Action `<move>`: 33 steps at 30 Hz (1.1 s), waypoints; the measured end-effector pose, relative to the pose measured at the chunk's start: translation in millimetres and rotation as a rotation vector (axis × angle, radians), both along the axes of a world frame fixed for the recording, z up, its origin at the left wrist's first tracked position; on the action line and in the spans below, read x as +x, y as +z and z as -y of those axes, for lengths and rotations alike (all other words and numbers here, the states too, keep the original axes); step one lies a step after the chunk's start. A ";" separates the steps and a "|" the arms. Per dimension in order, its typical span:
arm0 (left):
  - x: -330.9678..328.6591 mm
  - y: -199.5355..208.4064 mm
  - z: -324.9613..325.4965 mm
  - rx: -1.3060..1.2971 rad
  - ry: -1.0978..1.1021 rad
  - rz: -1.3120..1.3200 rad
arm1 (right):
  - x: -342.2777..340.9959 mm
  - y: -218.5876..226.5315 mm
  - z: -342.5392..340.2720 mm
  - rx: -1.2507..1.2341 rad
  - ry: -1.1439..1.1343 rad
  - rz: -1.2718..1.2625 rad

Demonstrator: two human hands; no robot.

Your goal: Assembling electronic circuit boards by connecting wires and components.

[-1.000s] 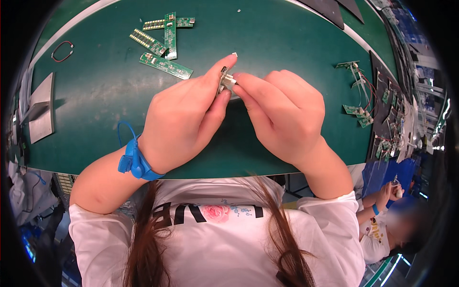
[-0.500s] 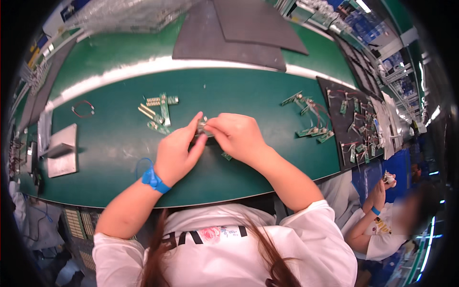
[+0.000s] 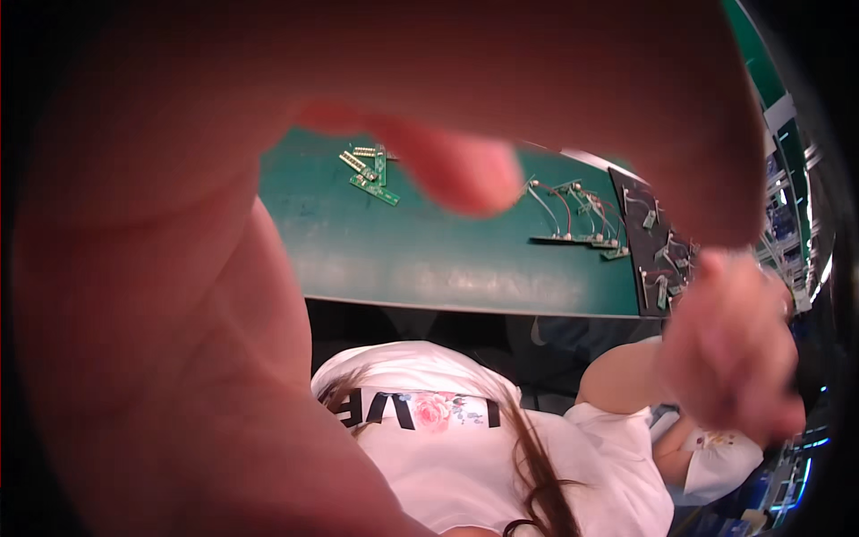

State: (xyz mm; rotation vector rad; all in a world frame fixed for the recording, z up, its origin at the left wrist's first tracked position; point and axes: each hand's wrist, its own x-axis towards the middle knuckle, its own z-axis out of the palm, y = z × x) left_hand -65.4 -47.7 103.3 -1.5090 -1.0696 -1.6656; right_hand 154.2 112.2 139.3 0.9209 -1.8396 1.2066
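Observation:
My left hand is raised very close to the view and covers its upper and left parts. Its thumb and a long finger reach apart across the top, and nothing shows between them. Off to the right, my right hand is lifted above the table's edge. Blur hides how its fingers are placed and whether it holds anything. Beyond the left thumb, several small green circuit boards lie in a loose group on the green table. Neither hand touches them.
Further right on the table are several green boards with thin wires. A dark foam mat beside them carries more wired boards, partly behind my right hand. Another person's white sleeve shows at the lower right.
Both hands have left the small grey piece they were together on over the table. My left hand has come up close to the view; my right hand has swung up and right.

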 end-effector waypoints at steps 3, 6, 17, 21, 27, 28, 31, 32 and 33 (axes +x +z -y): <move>16.1 0.6 5.8 0.014 0.011 -0.017 | 10.9 16.9 39.7 -0.087 0.057 -0.016; 50.2 -2.2 20.1 0.036 0.025 -0.039 | 27.4 14.5 65.6 -0.165 0.120 -0.036; 39.6 -8.1 60.2 0.052 0.180 -0.021 | 29.0 -26.8 89.5 -0.376 0.624 0.755; 8.1 3.9 52.5 0.057 0.209 -0.023 | 11.2 -37.8 81.3 -0.224 0.933 0.494; 2.0 -11.8 25.3 0.017 0.255 0.040 | -9.3 -56.6 99.2 -0.571 1.036 0.313; -7.6 -11.9 19.0 0.010 0.251 0.050 | -9.2 -59.2 102.2 -0.636 1.097 0.294; -9.6 -13.8 18.9 0.000 0.274 0.074 | -8.3 -65.5 95.6 -0.637 1.438 0.563; -5.5 -15.8 20.1 -0.003 0.282 0.082 | -10.8 -65.5 94.9 -0.643 1.441 0.566; -7.5 -18.0 25.7 -0.009 0.285 0.092 | -13.4 -67.2 95.1 -0.641 1.523 0.613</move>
